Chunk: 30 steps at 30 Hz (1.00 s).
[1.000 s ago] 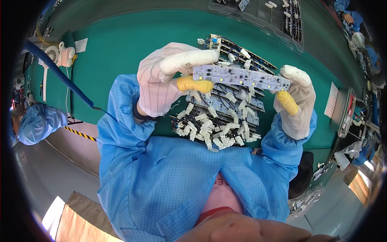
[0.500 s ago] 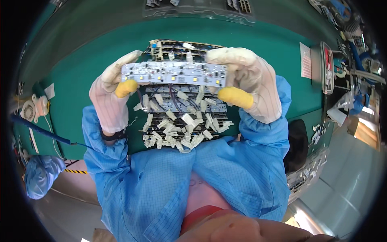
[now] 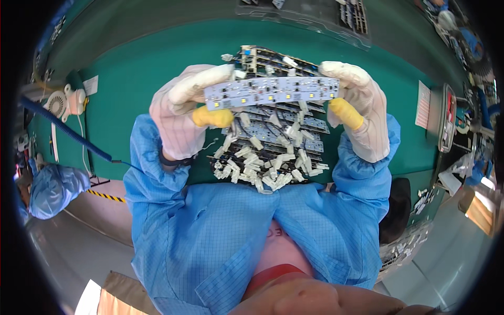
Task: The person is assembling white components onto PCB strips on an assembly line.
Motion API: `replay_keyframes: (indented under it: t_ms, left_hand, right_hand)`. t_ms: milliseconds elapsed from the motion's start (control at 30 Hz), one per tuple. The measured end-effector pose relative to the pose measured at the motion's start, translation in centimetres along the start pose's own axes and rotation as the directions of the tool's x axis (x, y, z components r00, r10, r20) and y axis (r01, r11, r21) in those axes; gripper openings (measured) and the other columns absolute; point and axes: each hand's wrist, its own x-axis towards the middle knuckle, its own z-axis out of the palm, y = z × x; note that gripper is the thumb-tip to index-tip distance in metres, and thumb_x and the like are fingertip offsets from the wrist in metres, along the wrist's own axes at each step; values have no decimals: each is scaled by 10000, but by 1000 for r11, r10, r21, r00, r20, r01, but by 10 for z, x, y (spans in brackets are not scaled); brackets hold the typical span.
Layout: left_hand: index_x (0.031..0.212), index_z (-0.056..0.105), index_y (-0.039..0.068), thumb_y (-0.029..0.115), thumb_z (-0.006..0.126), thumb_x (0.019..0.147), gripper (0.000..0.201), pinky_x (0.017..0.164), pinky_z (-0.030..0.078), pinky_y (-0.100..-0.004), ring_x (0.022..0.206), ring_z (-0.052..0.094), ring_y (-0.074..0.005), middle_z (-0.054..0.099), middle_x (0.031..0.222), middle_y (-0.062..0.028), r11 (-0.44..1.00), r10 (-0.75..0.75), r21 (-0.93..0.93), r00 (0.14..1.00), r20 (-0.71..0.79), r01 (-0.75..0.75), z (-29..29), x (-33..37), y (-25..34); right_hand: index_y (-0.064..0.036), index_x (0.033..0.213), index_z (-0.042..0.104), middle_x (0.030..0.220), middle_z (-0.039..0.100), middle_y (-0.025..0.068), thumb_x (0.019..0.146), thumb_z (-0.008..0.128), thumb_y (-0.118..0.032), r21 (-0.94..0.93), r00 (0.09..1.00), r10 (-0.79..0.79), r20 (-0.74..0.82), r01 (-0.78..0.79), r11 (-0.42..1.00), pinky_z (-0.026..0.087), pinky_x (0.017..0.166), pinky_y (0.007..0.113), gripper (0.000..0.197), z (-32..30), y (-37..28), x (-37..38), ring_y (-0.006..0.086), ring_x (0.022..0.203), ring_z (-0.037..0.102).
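A white LED circuit board (image 3: 278,90), long and slightly curved with a row of small yellow LEDs, is held up level between my hands. My left hand (image 3: 184,100), in a white striped glove with a yellow thumb cover, pinches its left end. At the opposite end, my right hand (image 3: 365,105), gloved the same way, has its thumb and fingers closed about the edge. Beneath the board lies a stack of similar circuit boards (image 3: 257,128) with dark wires. Several white plug connectors (image 3: 252,157) are heaped over the near part of that stack.
A clear plastic tray (image 3: 315,25) with boards stands at the far edge of the green mat (image 3: 157,47). At left are a small white fan (image 3: 56,105) and a blue coiled cord (image 3: 68,131). A metal-rimmed bin (image 3: 446,118) stands at right, beside a printed sheet (image 3: 423,105).
The whole scene has shifted right in the picture as the view turned. The board now tilts slightly up to the right, and my left hand's fingers reach farther over its end.
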Motion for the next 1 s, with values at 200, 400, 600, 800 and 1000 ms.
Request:
replay_keyframes:
  t_ms: [200, 400, 600, 800, 1000]
  left_hand:
    - [1185, 621, -10, 168, 758, 766, 476, 756, 503, -229, 831, 640, -128, 687, 948, -92, 965, -262, -7, 959, -111, 262, 8, 8, 11]
    - [1243, 566, -19, 184, 740, 810, 509, 744, 524, -245, 814, 659, -154, 691, 895, -129, 956, -272, 71, 950, -152, 285, 7, 9, 9]
    - [1184, 567, -64, 152, 656, 885, 380, 700, 548, -301, 709, 666, -216, 675, 900, -176, 961, -102, -257, 995, 15, 102, 7, 3, 0]
    - [1073, 633, -27, 49, 595, 907, 187, 753, 518, -256, 791, 677, -153, 708, 906, -107, 983, -185, 2, 982, 24, 185, 5, 2, -8]
    - [1128, 615, -29, 98, 562, 912, 256, 708, 499, -229, 743, 664, -138, 707, 864, -96, 951, -309, -37, 946, -101, 307, 10, 1, 2]
  right_hand:
    - [21, 1170, 575, 1057, 629, 100, 786, 739, -137, 84, 999, 14, -35, -11, 996, 392, 587, 193, 446, 6, -4, -4, 74, 706, 521]
    - [-18, 1164, 600, 1057, 634, 77, 816, 707, -97, 6, 999, -45, 5, 45, 999, 374, 600, 201, 372, 7, -3, 2, 58, 684, 489]
    - [-24, 1143, 605, 915, 643, 65, 874, 645, -148, 20, 998, 60, -28, -59, 998, 399, 540, 197, 299, 4, 9, 7, 64, 601, 504]
    - [-4, 992, 617, 693, 644, 41, 942, 534, -315, 36, 976, 211, -47, -209, 977, 396, 453, 205, 326, -2, 6, 1, 72, 479, 523]
    - [16, 960, 619, 649, 634, 35, 984, 444, -330, 82, 984, 160, 75, -166, 983, 382, 434, 195, 388, -9, 17, -1, 79, 439, 496]
